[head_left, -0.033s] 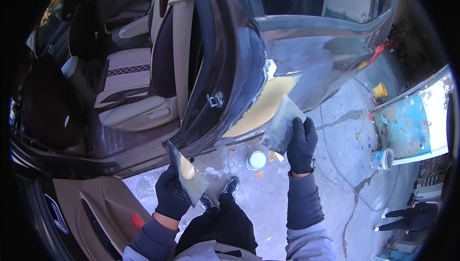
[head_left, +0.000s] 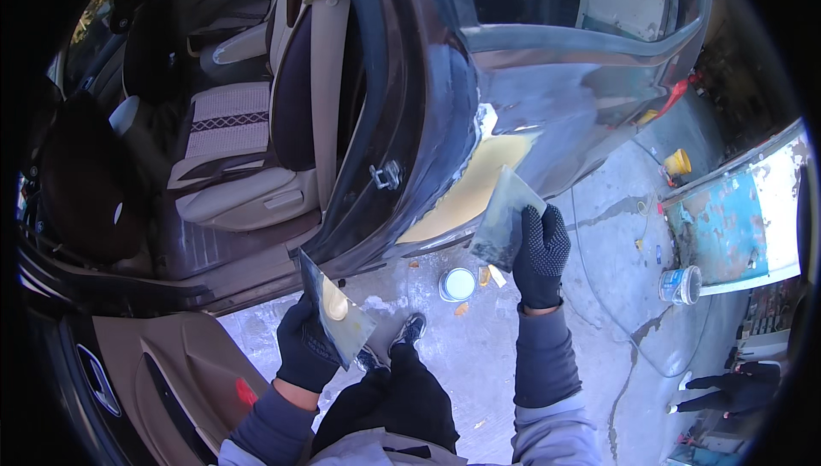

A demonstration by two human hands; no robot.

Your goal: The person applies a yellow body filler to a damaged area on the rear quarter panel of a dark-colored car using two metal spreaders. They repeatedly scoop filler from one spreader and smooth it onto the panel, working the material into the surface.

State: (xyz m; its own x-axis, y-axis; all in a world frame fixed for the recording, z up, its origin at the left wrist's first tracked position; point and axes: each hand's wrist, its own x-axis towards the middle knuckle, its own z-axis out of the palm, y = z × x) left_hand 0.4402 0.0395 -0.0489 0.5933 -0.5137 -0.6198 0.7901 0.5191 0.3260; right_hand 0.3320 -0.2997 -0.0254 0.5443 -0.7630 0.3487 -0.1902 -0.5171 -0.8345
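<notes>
My left hand, in a black work glove, is closed on a thin flat palette carrying a mound of cream-coloured filler. My right hand, in a dotted black glove, grips a cloudy, see-through putty spreader, dirty along its lower edge. The spreader's upper corner overlaps a broad pale-yellow patch of filler on the car's rear side panel. Whether its edge touches the patch, I cannot tell. Greyish, scuffed paint surrounds the patch, and a rough whitish spot lies at its top.
At left the car's door is open beside the beige seat. A lidded can stands on the floor by the sill. Further right are a bucket, a hose, a yellow container and a person.
The spreader in my right hand has shifted very slightly up and left over the patch. My left hand and the palette stay in place.
</notes>
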